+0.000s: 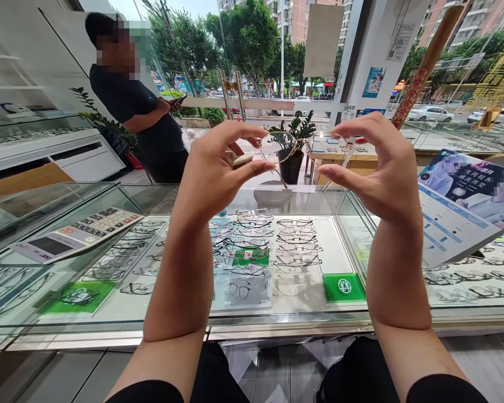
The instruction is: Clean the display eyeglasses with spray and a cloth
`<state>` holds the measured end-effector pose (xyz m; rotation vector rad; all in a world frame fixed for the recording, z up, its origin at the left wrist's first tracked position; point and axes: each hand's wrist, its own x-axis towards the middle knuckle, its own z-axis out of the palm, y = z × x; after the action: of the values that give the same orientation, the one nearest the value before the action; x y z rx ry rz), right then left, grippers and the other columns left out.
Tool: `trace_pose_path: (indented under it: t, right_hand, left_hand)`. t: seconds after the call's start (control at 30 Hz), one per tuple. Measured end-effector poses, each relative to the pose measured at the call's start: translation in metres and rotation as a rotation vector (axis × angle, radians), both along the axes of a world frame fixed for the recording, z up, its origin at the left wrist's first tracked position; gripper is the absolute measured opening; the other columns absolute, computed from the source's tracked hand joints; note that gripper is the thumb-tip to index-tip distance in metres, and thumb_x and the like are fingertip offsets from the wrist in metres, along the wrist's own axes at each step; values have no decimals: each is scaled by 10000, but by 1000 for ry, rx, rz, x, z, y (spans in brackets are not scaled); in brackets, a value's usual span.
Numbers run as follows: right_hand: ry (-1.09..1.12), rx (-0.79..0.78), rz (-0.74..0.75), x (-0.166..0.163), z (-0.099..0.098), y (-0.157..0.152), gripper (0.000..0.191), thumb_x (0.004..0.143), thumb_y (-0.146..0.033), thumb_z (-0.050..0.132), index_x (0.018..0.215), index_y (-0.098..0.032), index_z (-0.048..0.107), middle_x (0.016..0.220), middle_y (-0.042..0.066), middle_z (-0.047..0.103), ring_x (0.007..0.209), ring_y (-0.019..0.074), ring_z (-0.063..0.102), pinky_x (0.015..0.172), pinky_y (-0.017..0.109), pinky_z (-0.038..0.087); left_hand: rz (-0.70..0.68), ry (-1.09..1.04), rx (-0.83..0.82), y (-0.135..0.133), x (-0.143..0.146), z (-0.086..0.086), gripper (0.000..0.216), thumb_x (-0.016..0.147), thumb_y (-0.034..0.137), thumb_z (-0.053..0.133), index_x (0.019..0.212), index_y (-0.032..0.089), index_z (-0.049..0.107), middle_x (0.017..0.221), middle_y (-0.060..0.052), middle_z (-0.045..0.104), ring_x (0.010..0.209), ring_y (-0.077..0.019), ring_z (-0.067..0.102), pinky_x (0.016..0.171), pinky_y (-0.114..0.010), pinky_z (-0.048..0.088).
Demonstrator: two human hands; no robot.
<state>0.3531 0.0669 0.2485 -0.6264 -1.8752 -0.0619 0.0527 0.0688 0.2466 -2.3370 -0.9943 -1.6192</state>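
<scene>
A pair of thin-rimmed eyeglasses [279, 146] is held up over the glass counter, lenses facing me. My left hand [215, 162] pinches the left rim between thumb and fingers. A small pale object [242, 159] shows among those fingers; I cannot make out its kind. On the other side, my right hand [384, 162] grips the right rim the same way, thumb below and fingers above. The temples point away from me. Below both hands, rows of eyeglass frames [297, 239] lie inside the display case [336, 246].
A calculator [78, 232] rests on the glass at left. A printed leaflet board [466, 207] stands at right. Green cards [343, 287] lie in the case. Beyond the counter are a potted plant [291, 162] and a person [130, 106] holding a phone.
</scene>
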Motion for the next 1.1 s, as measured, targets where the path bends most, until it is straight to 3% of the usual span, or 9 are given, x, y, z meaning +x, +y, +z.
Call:
trace_pose_path:
  t: [0.27, 0.4, 0.8, 1.1]
  right_hand:
    - [-29, 4, -42, -2, 1, 0, 434, 909, -674, 852, 1235, -397, 779, 1289, 87, 794, 1300, 411, 696, 1159, 667, 572]
    - [-59, 9, -58, -3, 1, 1, 476, 915, -685, 841, 1276, -383, 776, 1301, 93, 800, 1295, 412, 697, 1154, 665, 580]
    - [-122, -50, -13, 4, -1, 12, 529, 909, -777, 788, 1287, -407, 798, 1287, 97, 797, 1263, 408, 721, 1166, 687, 568]
    - [-186, -17, -40, 6, -4, 17, 494, 986, -698, 749, 1350, -367, 786, 1318, 118, 785, 1273, 411, 721, 1161, 691, 558]
  left_hand:
    - [-22, -9, -59, 4, -3, 1, 406, 848, 587, 927, 1164, 352, 829, 1055, -61, 793, 892, -256, 710, 692, -410, 572]
    - [-39, -5, -61, 4, -4, 2, 432, 841, 657, 906, 1135, 349, 832, 1004, -62, 785, 914, -273, 721, 681, -424, 571]
    - [37, 18, 48, -5, 0, 4, 488, 848, 713, 901, 1135, 333, 799, 1017, -43, 746, 896, -251, 667, 728, -443, 507]
    - [95, 61, 126, -14, 5, 5, 461, 872, 665, 906, 1149, 313, 797, 1015, -35, 734, 872, -231, 627, 742, -421, 524]
